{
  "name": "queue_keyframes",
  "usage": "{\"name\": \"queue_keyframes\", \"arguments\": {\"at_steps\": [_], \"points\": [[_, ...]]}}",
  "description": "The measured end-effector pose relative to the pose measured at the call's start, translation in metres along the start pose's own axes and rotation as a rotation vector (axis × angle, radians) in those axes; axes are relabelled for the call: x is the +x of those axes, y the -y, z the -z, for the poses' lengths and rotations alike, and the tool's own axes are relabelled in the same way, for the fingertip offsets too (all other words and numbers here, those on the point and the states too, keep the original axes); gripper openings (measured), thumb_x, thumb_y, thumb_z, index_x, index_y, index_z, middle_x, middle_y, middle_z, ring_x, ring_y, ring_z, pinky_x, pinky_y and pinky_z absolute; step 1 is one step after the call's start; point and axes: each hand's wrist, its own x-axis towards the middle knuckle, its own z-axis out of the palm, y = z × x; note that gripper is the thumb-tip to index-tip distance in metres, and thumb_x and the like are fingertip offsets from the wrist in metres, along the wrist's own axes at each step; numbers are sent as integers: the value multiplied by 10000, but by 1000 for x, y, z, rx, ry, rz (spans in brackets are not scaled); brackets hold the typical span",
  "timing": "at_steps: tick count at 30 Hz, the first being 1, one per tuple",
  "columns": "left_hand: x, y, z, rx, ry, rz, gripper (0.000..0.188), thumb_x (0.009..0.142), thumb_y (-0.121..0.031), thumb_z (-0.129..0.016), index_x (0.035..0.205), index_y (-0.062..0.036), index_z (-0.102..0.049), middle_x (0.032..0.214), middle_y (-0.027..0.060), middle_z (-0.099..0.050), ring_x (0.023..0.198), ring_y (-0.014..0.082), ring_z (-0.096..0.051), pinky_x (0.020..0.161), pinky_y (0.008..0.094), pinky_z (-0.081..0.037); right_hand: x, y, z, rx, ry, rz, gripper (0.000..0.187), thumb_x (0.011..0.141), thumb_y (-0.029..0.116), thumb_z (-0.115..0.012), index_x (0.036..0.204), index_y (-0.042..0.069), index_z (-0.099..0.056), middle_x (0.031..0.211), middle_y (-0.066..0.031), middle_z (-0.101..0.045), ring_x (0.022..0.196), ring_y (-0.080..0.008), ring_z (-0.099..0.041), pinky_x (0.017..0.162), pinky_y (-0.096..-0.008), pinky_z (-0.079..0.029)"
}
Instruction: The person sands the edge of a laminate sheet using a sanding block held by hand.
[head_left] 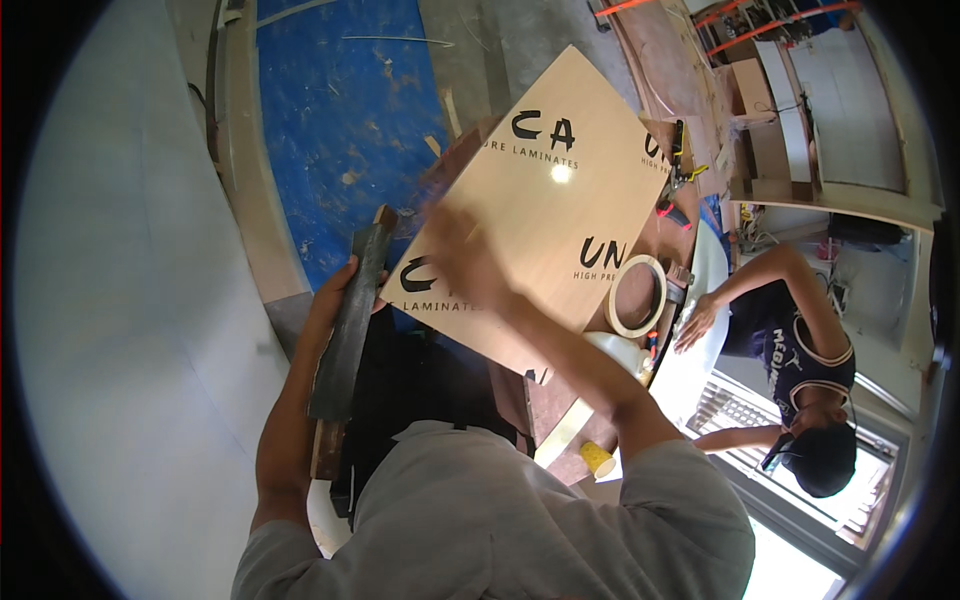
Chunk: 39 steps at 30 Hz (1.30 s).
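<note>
My left hand (342,282) is closed around a long, narrow wooden bar faced with a dark grey strip (345,340). It stands lengthwise beside the near left corner of a light wood-coloured laminate sheet (530,215). Black lettering is printed across the sheet, which lies at an angle on a brown work surface. Over the sheet's left edge is my right hand (465,260), smeared by motion. Its fingers cannot be made out, nor whether they hold anything or touch the sheet.
Right of the sheet are a tape roll (613,300), a red-and-black tool (673,213) and yellow-handled pliers (692,174). A yellow cup (598,460) stands nearer me. At right, a co-worker (790,340) rests a hand on a white surface. Blue sheeting (345,120) covers floor at far left.
</note>
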Motion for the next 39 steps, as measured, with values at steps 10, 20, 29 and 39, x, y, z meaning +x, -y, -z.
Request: {"name": "queue_keyframes", "arguments": {"at_steps": [10, 20, 29, 39], "points": [[8, 4, 26, 93, 144, -17, 584, 1059, -489, -576, 1212, 71, -641, 1014, 175, -736, 874, 255, -760, 790, 345, -663, 30, -30, -20, -335, 0, -164, 625, 1042, 391, -481, 1519, -12, -455, 1595, -271, -399, 1458, -471, -396, 1191, -658, -266], [-4, -8, 15, 351, 32, -44, 568, 1053, -557, -548, 1091, -7, -685, 825, 82, -720, 558, 179, -667, 485, 274, -540, -6, 51, 31, 152, -32, 147, 421, 1042, 366, -584, 1396, 145, -638, 1557, -112, -508, 1515, -293, -389, 1258, -552, -219], [4, -21, 0, 464, -169, 60, 516, 1068, -542, -518, 1122, -60, -696, 826, 113, -734, 561, 196, -691, 468, 301, -561, 74, -149, 31, -7, -94, 53, 213, 1053, 325, -541, 1070, 209, -719, 1246, -44, -665, 1419, -258, -490, 1236, -585, -253], [-4, -62, -30, 489, -58, 275, 533, 1049, -451, -587, 1317, 9, -603, 1064, 153, -725, 916, 239, -735, 791, 351, -620, 146, -335, 63, -261, -392, -210, 314, 1041, 324, -540, 1270, 161, -680, 1343, -11, -685, 1417, -235, -509, 1169, -494, -360]]}}
